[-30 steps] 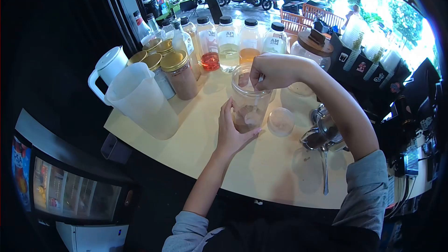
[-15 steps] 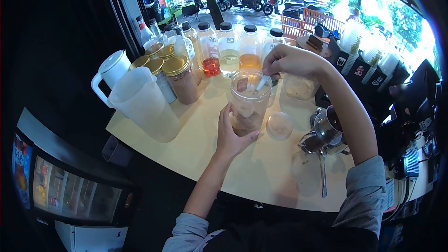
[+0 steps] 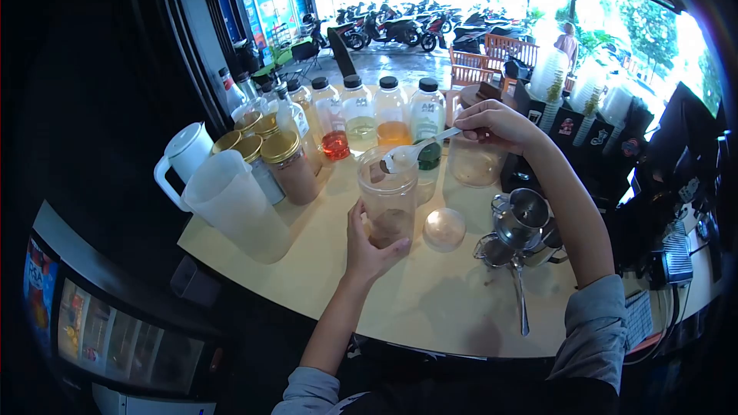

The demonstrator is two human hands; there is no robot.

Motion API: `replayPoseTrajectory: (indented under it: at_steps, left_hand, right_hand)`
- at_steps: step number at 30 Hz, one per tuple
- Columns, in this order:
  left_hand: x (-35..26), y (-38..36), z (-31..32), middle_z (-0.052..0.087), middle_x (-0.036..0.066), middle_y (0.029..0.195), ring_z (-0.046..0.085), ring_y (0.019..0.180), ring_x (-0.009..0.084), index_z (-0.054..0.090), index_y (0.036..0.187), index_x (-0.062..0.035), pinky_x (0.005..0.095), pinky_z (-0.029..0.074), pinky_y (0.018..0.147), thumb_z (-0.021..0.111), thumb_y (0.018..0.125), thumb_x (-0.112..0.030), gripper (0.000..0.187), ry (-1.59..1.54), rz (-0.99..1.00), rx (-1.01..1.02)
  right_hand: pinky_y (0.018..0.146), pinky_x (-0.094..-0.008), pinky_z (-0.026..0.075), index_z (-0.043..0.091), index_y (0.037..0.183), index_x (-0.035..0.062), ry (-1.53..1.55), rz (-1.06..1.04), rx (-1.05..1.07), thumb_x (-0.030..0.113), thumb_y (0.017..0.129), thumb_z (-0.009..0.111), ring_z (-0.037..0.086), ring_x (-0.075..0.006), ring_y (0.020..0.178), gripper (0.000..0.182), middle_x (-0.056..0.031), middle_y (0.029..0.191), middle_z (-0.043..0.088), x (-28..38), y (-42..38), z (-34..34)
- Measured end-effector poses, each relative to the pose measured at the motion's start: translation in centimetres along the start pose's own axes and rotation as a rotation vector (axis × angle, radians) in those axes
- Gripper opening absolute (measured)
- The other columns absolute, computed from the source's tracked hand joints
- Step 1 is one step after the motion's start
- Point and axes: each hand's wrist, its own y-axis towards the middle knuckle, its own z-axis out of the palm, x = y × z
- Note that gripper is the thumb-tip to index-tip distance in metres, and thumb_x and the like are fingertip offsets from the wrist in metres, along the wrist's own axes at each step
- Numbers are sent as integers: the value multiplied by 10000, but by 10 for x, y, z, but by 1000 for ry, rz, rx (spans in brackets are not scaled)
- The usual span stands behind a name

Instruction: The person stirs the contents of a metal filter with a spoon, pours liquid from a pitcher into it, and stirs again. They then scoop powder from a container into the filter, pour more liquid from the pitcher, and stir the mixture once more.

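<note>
In the head view, my left hand (image 3: 372, 252) is wrapped round the lower part of a clear plastic jar (image 3: 390, 198), which stands uncapped on the table. Some brownish content shows low inside it. My right hand (image 3: 496, 124) pinches the handle end of a white spoon (image 3: 432, 145). The spoon's bowl is at the jar's mouth and carries something pale that I cannot make out. A round translucent lid (image 3: 444, 229) lies just right of the jar. Behind my right hand stands another clear container (image 3: 474, 166).
Capped bottles (image 3: 392, 119) of coloured liquid line the back. Gold-lidded jars (image 3: 296, 173), a frosted pitcher (image 3: 238, 211) and a white jug (image 3: 184, 157) stand left. A metal pot (image 3: 523, 219) and a metal spoon (image 3: 522, 300) are right on the table (image 3: 430, 315).
My right hand has drawn the spoon up out of the jar and to the right, tilting it nearer level. My left hand keeps its hold. The whole view has shifted slightly.
</note>
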Motion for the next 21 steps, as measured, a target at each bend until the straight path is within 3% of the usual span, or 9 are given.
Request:
replayPoseTrajectory:
  at_steps: [4,10,15,19,21]
  left_hand:
    - [5,-1,-1,387,171,1327,388,1251,303,238,1409,-1,435,323,1046,881,578,-378,1116,-3,67,-33]
    - [-6,4,7,383,152,1347,363,1284,271,222,1426,10,436,287,1057,814,567,-566,1191,-231,-12,-192]
    - [-21,7,17,346,149,1386,343,1301,279,204,1435,-15,431,249,1099,830,605,-475,1137,-336,-44,-189]
    - [-2,9,25,347,147,1384,337,1305,277,204,1436,-28,423,251,1102,820,667,-399,1053,-363,-22,-166]
    - [-2,9,27,346,148,1384,337,1305,277,208,1434,-29,420,253,1102,817,683,-376,1027,-384,-11,-169]
  right_hand:
    - [503,-165,335,648,766,59,4,-41,-91,141,891,603,443,-10,538,157,46,634,542,6,-42,-23]
    - [514,-168,293,644,787,44,-156,-79,-223,147,891,602,414,-9,546,153,55,623,517,7,-128,-71]
    - [529,-212,358,656,799,-5,-620,-189,-402,112,864,610,469,-38,581,141,36,637,547,-3,-179,-76]
    - [537,-291,392,633,842,-47,-784,-169,-441,80,844,599,504,-107,565,132,-68,625,556,3,-204,-47]
    - [544,-312,395,614,848,-54,-847,-269,-437,56,838,585,513,-151,557,114,-118,639,558,6,-211,-38]
